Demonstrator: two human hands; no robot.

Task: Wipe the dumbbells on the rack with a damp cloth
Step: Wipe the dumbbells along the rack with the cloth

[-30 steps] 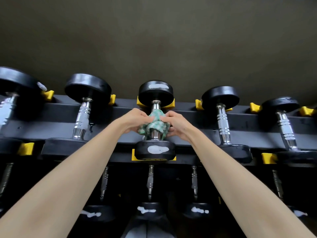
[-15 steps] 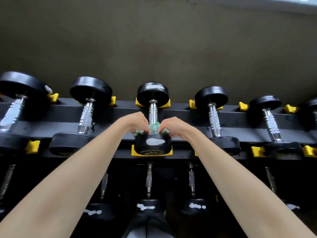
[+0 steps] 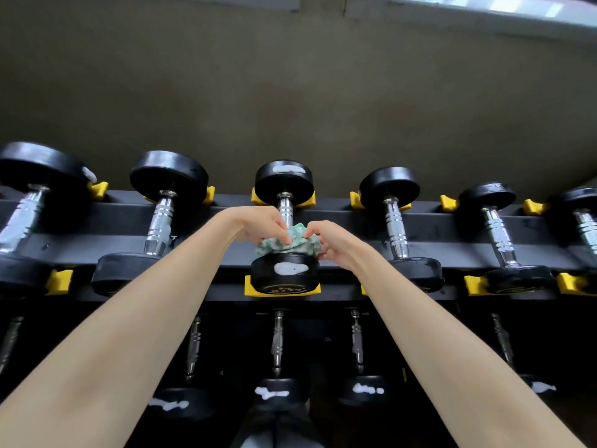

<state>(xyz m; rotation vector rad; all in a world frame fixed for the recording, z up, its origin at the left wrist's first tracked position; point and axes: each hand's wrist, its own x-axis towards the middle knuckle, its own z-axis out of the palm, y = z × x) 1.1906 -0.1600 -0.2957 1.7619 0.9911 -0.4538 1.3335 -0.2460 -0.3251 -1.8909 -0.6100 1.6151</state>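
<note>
A black dumbbell (image 3: 284, 181) with a chrome handle lies in yellow cradles at the middle of the rack's upper row. A green and white cloth (image 3: 298, 242) is bunched around the near end of its handle, just above the near head (image 3: 286, 274). My left hand (image 3: 258, 226) pinches the cloth from the left. My right hand (image 3: 329, 242) grips it from the right. The handle under the cloth is hidden.
Several more dumbbells lie on either side on the black rack (image 3: 113, 218), such as one to the left (image 3: 161, 218) and one to the right (image 3: 395, 223). A lower row (image 3: 277, 347) sits beneath. A grey wall (image 3: 290, 92) rises behind.
Both hands and the cloth slid down the handle to the near head, then came back up a little. More of the cloth shows now. The view tilted upward slightly.
</note>
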